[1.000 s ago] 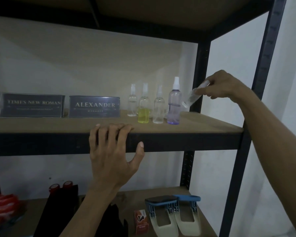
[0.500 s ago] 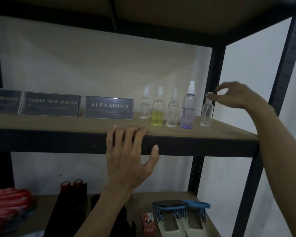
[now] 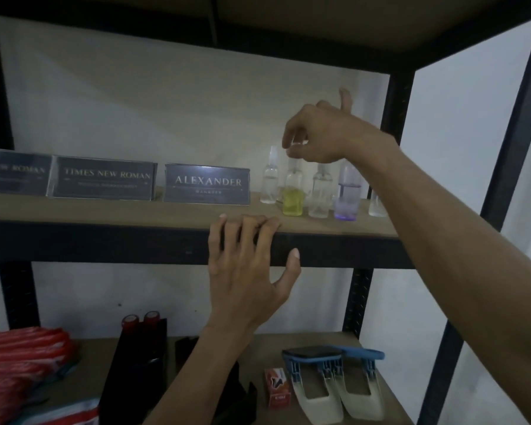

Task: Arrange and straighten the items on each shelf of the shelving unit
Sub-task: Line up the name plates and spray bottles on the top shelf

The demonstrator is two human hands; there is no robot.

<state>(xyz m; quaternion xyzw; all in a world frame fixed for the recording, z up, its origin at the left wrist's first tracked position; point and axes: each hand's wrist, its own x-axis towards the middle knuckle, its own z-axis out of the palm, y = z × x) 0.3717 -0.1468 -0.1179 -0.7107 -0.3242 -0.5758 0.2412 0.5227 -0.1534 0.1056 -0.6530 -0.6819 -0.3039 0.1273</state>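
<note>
We see five spray bottles in a row at the three o'clock end of the wooden shelf [image 3: 129,211], all upright. From nine o'clock they run: a clear bottle [image 3: 269,185], the yellow bottle [image 3: 293,199], a second clear bottle [image 3: 320,196], the purple bottle [image 3: 347,197] and a small clear bottle [image 3: 375,205] half hidden behind our forearm.

Our right hand [image 3: 322,133] hangs over the row with its fingers curled, pinching the white cap of the yellow bottle, one finger sticking up.

Our left hand [image 3: 246,271] is well apart from it at six o'clock. Its relaxed fingers lie over the shelf's front edge, the thumb on the black rail, gripping nothing.

To nine o'clock of the bottles stand the ALEXANDER nameplate [image 3: 207,184] and the TIMES NEW ROMAN nameplate [image 3: 103,178]. On the shelf below lie two hole punches [image 3: 334,391].
</note>
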